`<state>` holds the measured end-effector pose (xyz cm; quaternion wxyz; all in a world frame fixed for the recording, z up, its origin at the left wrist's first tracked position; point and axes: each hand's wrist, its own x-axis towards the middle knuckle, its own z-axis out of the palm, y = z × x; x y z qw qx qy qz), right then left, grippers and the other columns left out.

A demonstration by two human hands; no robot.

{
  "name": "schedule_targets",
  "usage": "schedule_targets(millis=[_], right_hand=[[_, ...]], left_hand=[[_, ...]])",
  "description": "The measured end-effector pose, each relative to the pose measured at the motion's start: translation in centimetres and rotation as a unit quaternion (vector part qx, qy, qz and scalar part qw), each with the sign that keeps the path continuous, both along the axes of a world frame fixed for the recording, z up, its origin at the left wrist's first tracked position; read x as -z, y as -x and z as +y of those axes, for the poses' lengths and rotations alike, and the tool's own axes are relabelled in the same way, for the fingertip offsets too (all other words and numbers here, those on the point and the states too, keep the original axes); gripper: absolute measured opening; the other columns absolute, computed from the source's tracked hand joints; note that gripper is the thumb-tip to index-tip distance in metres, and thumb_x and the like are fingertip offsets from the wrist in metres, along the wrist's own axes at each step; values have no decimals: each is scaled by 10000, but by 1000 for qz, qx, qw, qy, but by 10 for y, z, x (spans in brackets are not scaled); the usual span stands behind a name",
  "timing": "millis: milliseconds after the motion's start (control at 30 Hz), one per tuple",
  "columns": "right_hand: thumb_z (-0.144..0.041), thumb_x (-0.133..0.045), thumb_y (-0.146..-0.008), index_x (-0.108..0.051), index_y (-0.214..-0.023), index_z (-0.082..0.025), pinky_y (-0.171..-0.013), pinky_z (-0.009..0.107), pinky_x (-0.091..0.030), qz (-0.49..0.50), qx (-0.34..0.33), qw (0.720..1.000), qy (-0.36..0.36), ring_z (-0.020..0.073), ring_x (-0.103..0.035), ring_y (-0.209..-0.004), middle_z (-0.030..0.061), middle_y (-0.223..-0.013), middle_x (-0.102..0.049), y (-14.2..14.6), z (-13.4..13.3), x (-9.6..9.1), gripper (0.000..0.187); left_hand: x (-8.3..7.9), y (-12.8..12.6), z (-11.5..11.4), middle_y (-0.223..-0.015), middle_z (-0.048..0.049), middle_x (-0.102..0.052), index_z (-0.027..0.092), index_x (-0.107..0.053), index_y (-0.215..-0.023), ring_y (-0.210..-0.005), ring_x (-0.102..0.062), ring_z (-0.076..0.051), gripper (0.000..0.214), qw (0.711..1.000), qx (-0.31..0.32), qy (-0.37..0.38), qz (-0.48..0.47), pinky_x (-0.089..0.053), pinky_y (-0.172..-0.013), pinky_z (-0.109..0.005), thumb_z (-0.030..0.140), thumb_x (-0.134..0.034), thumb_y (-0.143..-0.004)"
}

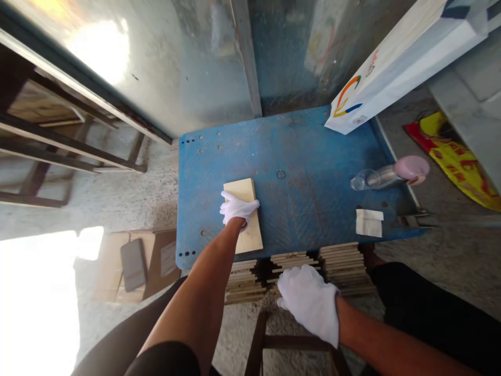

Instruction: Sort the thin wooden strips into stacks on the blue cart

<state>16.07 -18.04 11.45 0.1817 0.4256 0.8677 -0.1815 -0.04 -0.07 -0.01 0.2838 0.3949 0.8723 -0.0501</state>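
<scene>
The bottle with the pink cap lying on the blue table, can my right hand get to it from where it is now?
Probably yes. The right hand rests on the stacked wooden pieces at the near edge, and the blue table between it and the bottle looks bare; only a folded white cloth lies off to the side.

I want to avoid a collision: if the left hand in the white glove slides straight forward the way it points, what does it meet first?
The left hand lies on a wooden board. Ahead there is only the bare blue table, then probably the grey wall.

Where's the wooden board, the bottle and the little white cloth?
wooden board (250, 237), head view, bare lower part.
bottle (381, 177), head view, clear middle.
white cloth (368, 223), head view, centre.
</scene>
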Motion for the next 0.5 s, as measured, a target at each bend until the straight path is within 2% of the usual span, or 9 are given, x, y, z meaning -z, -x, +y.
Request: schedule_targets(millis=[100,167,267,367,500], right_hand=[[-335,-611,-834,-619,-815,-79,-495,352,-444,-2,20,1000,-4,279,-617,-614,160,-715,-616,-1,5,-2,257],[-344,-609,-840,-625,-828,-81,-504,361,-454,4,10,1000,16,283,-625,-623,159,-733,-625,-3,12,-6,264],[-389,-600,-852,-627,-853,-90,-535,373,-470,14,11,999,38,288,-636,-642,146,-750,-635,-7,24,-12,300],[-421,-578,-870,-621,-881,-115,-563,362,-475,27,49,998,39,284,-647,-684,124,-772,-638,-12,38,-19,309],[-463,-459,-932,-624,-962,-150,-617,348,-477,69,122,988,68,272,-664,-766,115,-852,-661,-17,56,-25,356]], left_hand=[[-1,3,-1,-1345,-252,-412,140,-73,-1480,-1267,-410,-418,1229,1000,7,-7,-7,-442,-938,-515,475,-764,-521],[-3,6,-1,-1336,-254,-418,139,-62,-1481,-1228,-456,-409,1260,1000,5,-16,-22,-460,-920,-490,486,-779,-504],[-14,13,0,-1341,-264,-406,141,-7,-1486,-1179,-507,-394,1336,998,-13,-42,-48,-479,-900,-452,560,-785,-484],[-35,20,2,-1364,-261,-383,163,23,-1491,-1198,-496,-386,1356,993,-30,-93,-69,-481,-908,-441,645,-760,-494],[-74,18,-1,-1397,-226,-373,199,-4,-1500,-1230,-477,-349,1304,979,-22,-165,-120,-467,-951,-422,603,-777,-531]])
